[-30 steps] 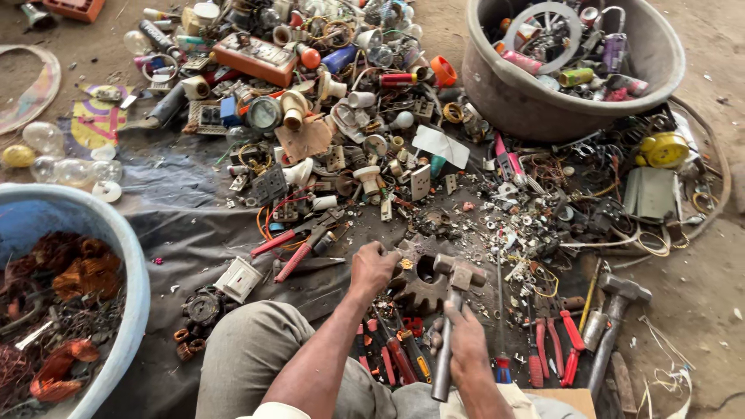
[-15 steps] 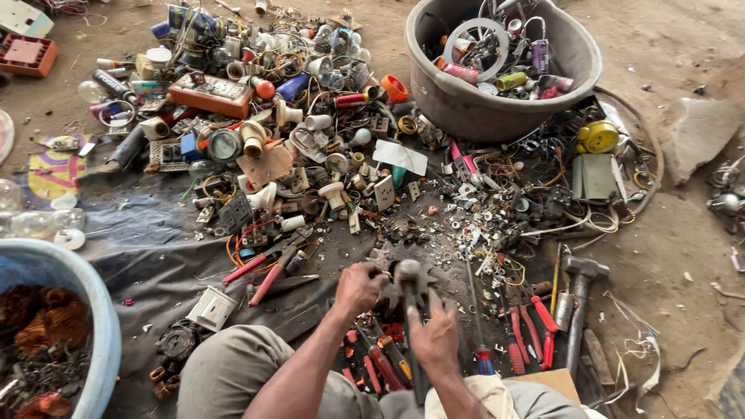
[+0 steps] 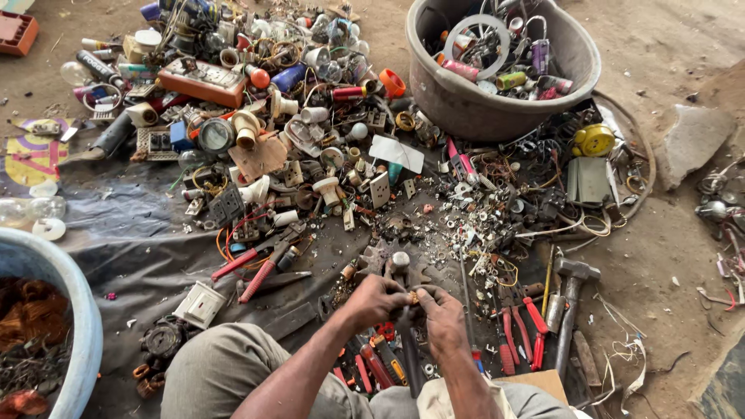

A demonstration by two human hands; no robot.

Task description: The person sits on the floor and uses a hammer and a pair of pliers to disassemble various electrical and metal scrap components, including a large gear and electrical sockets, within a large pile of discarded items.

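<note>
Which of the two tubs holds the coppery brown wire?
The blue tub at the left edge, beside the person's knee; it holds coppery brown wire coils. The grey tub at top right instead holds mixed scrap: a ring, cans and small parts.

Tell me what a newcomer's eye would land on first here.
First the scrap heap of bulbs, sockets and wire spread over the dark sheet. Then, bottom centre, the left hand and right hand closed together on a small part above a toothed gear. A grey tub of junk sits top right, and a blue tub with copper wire at the left edge.
</note>
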